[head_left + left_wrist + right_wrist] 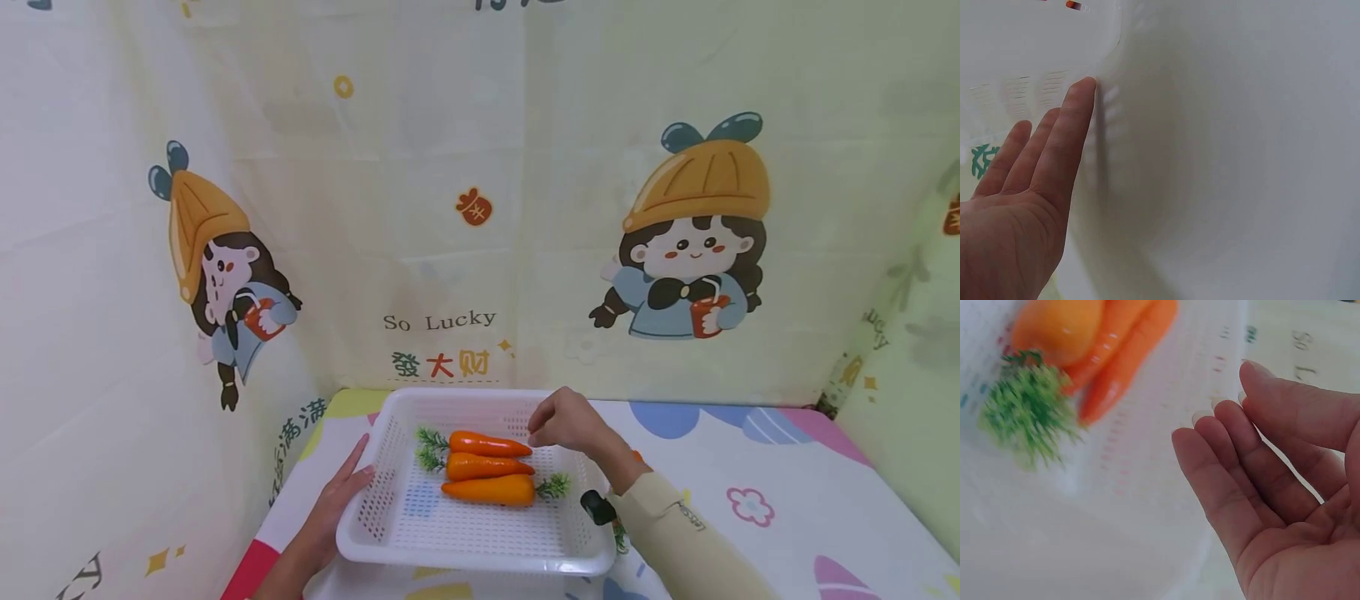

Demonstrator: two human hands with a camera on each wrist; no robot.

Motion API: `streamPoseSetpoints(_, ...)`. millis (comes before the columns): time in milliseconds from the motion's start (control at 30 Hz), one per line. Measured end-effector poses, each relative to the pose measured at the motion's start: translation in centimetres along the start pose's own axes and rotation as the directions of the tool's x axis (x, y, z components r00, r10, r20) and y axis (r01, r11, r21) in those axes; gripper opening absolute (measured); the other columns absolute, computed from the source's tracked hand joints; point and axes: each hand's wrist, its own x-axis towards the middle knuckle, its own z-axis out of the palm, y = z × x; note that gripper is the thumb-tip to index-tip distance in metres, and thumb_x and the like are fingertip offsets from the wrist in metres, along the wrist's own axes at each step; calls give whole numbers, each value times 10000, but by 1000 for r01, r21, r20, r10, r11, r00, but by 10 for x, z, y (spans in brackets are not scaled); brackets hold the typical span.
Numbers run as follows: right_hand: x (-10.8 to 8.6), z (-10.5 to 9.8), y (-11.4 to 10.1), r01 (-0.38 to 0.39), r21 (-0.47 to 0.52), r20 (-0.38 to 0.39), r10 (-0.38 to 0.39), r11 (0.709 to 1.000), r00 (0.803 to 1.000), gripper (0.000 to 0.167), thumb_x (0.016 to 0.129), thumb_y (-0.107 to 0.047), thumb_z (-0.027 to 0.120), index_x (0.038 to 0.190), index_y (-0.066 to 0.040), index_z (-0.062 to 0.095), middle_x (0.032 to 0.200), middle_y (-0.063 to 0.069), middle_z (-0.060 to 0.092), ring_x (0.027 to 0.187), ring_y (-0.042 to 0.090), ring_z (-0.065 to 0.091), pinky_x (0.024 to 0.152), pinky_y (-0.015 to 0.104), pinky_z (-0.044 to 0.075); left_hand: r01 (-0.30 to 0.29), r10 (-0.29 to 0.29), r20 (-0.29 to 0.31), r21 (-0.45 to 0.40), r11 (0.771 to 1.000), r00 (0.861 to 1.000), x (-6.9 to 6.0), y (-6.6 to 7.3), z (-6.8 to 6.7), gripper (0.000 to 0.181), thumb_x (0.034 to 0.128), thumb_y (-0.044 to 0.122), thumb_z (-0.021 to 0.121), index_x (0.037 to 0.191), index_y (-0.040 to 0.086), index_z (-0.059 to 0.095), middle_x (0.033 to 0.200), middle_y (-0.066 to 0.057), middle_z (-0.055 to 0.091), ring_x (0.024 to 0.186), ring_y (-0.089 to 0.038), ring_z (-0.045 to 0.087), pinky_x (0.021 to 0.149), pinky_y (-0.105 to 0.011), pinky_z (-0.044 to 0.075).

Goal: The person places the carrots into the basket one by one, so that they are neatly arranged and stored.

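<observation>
Three orange carrots [491, 490] with green leafy tops lie side by side in a white perforated plastic basket [480, 567]. The front one points its leaves right; the other two have theirs at the left. My left hand [337, 504] rests against the basket's left side with fingers extended, as the left wrist view also shows of the hand [1035, 169]. Above the basket's back right part is my right hand [568, 423], holding nothing. In the right wrist view its fingers [1229, 481] are loosely bent, apart from the carrots [1122, 362].
Right of the basket, an orange bit [638, 457] and green leaves [620, 536] show from behind my right forearm; the rest is hidden. A black wrist camera [597, 507] sits by that sleeve. The patterned tablecloth [750, 467] meets cream printed curtains [555, 250] behind and at both sides.
</observation>
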Motion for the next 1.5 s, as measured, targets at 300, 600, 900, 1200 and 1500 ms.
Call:
streamPoseSetpoints(300,-18,-40,12,-47,54,-28,48,997,998,92,858,-56,818,948,-39,820,936,74,773,801,199,680,797,373,652,0,0,3,2,1000,1000,1,-2,-4,716,1005,500,588,1617,533,216,1727,-45,305,1323,-299,620,992,-465,607)
streamPoseSetpoints(600,-46,-62,44,-96,7,-57,96,995,994,206,851,-115,833,1040,-37,811,1026,78,781,842,195,691,853,446,653,5,-5,7,0,1000,1000,0,-1,-2,713,1008,502,581,1615,540,209,1735,-52,284,1335,-315,615,987,-471,609)
streamPoseSetpoints(900,-74,-67,81,-173,-104,-88,164,979,983,385,821,-142,853,1169,2,771,1100,139,779,928,202,709,838,475,650,8,-8,-1,-7,1000,1000,-1,-1,0,716,1015,492,575,1624,521,200,1731,-46,299,1376,-345,590,986,-471,611)
streamPoseSetpoints(1200,-103,-48,126,-257,-214,-106,239,942,965,609,738,-275,926,1209,53,723,1084,173,763,924,260,695,843,513,610,-17,17,10,-8,1000,1000,-3,-1,0,737,1030,483,560,1651,464,163,1729,-75,298,1410,-390,557,1002,-490,602)
streamPoseSetpoints(1500,-108,-30,140,-402,-118,-99,392,908,915,968,630,-478,974,1321,102,623,1159,263,721,931,258,641,892,533,578,-7,7,9,-17,1000,1000,-1,-1,1,743,1021,485,566,1651,460,172,1724,-47,311,1390,-346,573,1010,-475,600)
